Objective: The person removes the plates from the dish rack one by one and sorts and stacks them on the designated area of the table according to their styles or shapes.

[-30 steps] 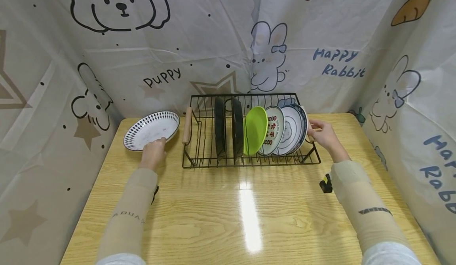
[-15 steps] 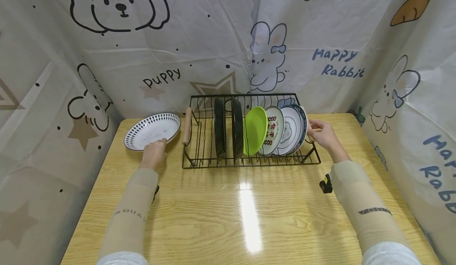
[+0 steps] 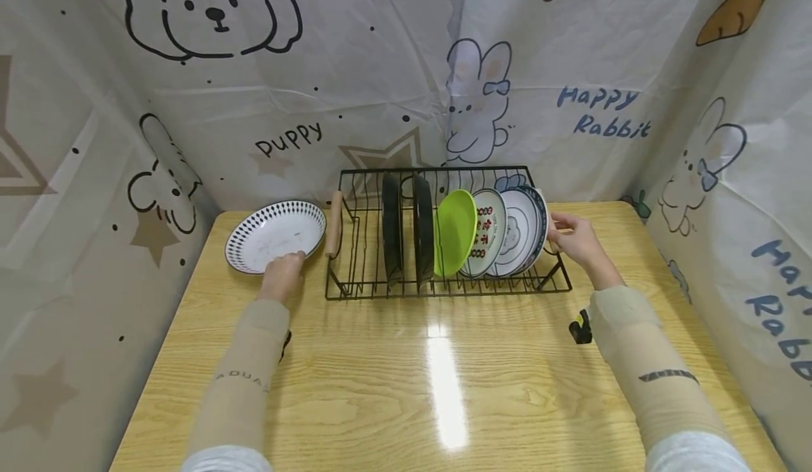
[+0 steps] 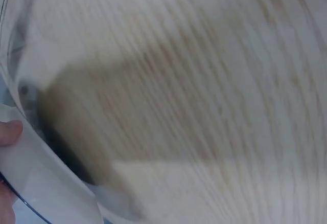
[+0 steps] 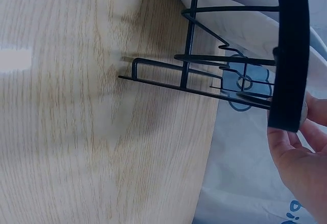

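Observation:
At the table's far left is an oval white dish [image 3: 273, 236] with a black diamond pattern round its rim. My left hand [image 3: 282, 276] pinches its near right edge. In the left wrist view, fingertips [image 4: 9, 133] lie against the dish's pale outer wall [image 4: 46, 175]; whether it touches the table cannot be told. A black wire dish rack [image 3: 355, 289] stands to the right. My right hand [image 3: 580, 243] holds the rack's right end by its handle, fingers curled round it in the right wrist view, partly hidden by a black bar [image 5: 290, 55].
Upright in the rack stand two black plates [image 3: 423, 229], a green plate [image 3: 455, 232], a white plate with red print [image 3: 491, 232] and several blue-patterned dishes [image 3: 520, 236]. A wooden handle [image 3: 333, 224] forms the rack's left end, close to the oval dish. Printed curtains [image 3: 380, 70] enclose the table.
My left hand and the oval dish have shifted a little to the right, nearer the rack's left handle. The right hand and the rack have stayed put.

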`<state>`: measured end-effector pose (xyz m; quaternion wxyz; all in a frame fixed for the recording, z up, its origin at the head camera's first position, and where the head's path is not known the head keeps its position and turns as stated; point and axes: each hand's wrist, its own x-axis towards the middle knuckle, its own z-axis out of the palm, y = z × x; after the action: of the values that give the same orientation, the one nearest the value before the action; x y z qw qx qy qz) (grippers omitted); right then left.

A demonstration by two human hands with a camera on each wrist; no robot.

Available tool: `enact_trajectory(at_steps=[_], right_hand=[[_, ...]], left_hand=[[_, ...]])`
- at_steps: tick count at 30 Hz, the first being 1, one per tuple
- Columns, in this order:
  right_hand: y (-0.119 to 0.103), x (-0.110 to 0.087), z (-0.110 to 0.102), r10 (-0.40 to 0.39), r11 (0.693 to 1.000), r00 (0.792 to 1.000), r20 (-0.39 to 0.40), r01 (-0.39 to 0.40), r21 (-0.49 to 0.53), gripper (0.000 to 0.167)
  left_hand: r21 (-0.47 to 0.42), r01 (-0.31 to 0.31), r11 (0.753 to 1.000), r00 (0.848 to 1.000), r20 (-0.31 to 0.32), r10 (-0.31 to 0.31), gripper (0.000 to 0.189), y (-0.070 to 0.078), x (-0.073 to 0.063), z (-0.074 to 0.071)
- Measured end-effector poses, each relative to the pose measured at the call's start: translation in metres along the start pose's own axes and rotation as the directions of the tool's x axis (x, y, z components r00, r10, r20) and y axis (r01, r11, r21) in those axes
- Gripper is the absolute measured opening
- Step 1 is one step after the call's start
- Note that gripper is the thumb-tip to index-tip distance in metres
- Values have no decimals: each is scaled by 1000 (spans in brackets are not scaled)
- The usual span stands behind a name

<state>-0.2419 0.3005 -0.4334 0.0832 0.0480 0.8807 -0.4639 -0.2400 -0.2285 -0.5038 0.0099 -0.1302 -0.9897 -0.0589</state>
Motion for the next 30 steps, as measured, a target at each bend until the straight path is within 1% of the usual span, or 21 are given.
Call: enact_trajectory(at_steps=[4, 10, 16, 22, 30], right_hand=[[-2, 0, 0, 8, 1000, 1000, 8, -8, 8, 55], [-2, 0, 0, 17, 1000, 1000, 11, -17, 6, 55], [-1, 1, 0, 10, 1000, 1000, 0, -10, 4, 54], [-1, 2, 0, 16, 1000, 1000, 7, -16, 12, 55], [-1, 0, 1, 5, 1000, 1000, 0, -5, 10, 53]], left_hand=[[-34, 7, 999, 1000, 3, -6, 12, 2, -1, 8], [-52, 5, 999, 999, -31, -6, 8, 5, -2, 16], [-55, 3, 999, 999, -35, -5, 8, 4, -1, 21], [-70, 16, 997, 999, -29, -18, 7, 4, 1, 26], [-85, 30, 996, 997, -67, -36, 8, 7, 1, 26]])
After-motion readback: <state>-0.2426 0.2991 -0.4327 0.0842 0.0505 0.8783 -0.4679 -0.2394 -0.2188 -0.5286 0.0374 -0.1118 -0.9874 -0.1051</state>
